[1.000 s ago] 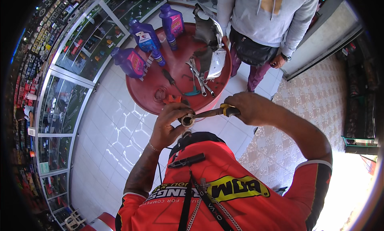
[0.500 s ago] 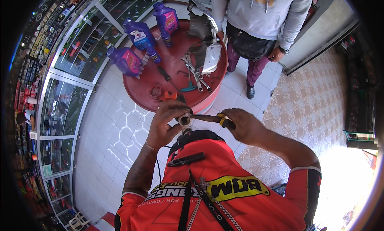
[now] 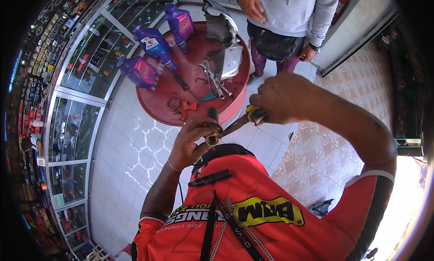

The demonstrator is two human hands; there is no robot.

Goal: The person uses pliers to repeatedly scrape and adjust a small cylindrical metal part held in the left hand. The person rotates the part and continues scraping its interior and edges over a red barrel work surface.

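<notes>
My left hand [image 3: 189, 139] is closed around a short hollow metal tube [image 3: 213, 140], its open end turned up toward me. The inside of that end looks brownish and dirty. A dark rounded piece [image 3: 212, 113] shows just past my fingers; whether it belongs to the tube, I cannot tell. In my right hand [image 3: 285, 99] is a bladed tool [image 3: 236, 125] with a yellow and black handle. Its flat, dull blade slants down to the left and meets the tube's rim. My right elbow is bent out wide to the side.
A red drum [image 3: 149, 105] carries purple bottles [image 3: 139, 72], wrenches [image 3: 218, 83], a screwdriver [image 3: 182, 83], an orange piece [image 3: 190, 106] and a silver-and-black cover [image 3: 231, 59]. Beyond it stands a person in a grey hoodie [image 3: 289, 16]. Glass display cases [image 3: 68, 139] line the left.
My right hand has risen up and away, tilting the tool from nearly level to a steep slant. The tube has shifted slightly. The other person's hand has lifted off the cover.
</notes>
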